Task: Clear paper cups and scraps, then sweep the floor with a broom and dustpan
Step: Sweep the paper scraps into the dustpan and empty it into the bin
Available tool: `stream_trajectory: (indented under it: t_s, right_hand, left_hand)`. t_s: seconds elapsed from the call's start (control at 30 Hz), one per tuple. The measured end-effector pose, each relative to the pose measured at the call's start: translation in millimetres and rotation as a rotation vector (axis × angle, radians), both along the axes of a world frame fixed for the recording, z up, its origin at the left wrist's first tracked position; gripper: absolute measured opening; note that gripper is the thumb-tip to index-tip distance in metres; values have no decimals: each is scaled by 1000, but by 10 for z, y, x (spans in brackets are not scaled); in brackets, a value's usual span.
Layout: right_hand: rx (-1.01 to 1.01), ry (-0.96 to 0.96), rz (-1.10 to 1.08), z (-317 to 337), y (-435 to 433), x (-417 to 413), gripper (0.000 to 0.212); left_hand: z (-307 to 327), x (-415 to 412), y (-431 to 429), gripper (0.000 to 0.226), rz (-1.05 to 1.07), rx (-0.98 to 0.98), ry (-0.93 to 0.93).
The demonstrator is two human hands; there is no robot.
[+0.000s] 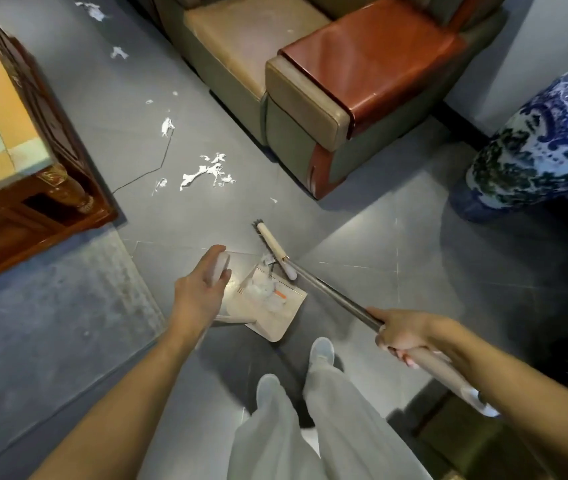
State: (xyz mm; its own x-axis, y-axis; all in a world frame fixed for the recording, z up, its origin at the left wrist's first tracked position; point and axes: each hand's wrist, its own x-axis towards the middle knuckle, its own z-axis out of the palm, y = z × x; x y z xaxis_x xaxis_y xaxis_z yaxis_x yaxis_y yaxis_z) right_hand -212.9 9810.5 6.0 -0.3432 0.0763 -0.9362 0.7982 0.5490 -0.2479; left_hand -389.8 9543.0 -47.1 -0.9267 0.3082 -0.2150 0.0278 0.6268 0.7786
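Nearest, by the person's pale shoes [322, 351], the right hand [410, 336] is clenched round the broom [331, 292] where the metal shaft meets its thicker pale grip. The left hand [202, 289] wraps the upright handle [221, 266] of the dustpan [275, 323], which sits on the grey floor [379, 230] just ahead of the feet. Paper bits [263, 292] lie inside it. The broom head [273, 249] rests at the pan's mouth.

Both tools look light and stiff. A high grip on each handle, as here, should steer them well, though the pan will likely tip if tilted carelessly.

Farther out, torn scraps [206, 171] lie scattered in the strip of floor between the desk [15, 168] and the sofa [310, 81], some trailing toward the floor's far edge. They look flimsy and apt to flutter, so short, gentle strokes seem wise. A blue-and-white vase [545, 143], probably fragile, stands to the right.
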Motion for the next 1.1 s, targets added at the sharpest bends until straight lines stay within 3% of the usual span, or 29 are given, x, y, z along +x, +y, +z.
stream_trajectory:
  t_s: [0.17,0.43,0.6,0.7,0.87,1.1]
  right_hand:
    - [56,-15,-143,67,-84,332,71]
    - [157,-18,-152,-127,-145,442,63]
    - [92,-49,-110,-316,-297,162,57]
    - [5,-78,-135,-332,-471,137,63]
    - [-109,-129,-191,-104,-350,201,75]
    - [64,-10,50,-2,-122,-289,66]
  left_hand:
    - [51,122,-45,32,-85,-20,15]
    - [76,184,-28,28,-154,-119,96]
    - [27,202,56,29,-53,-73,81]
    - [19,204,284,31,49,-30,43]
    - [48,233,328,33,37,-40,88]
    - [4,4,243,31,190,-32,40]
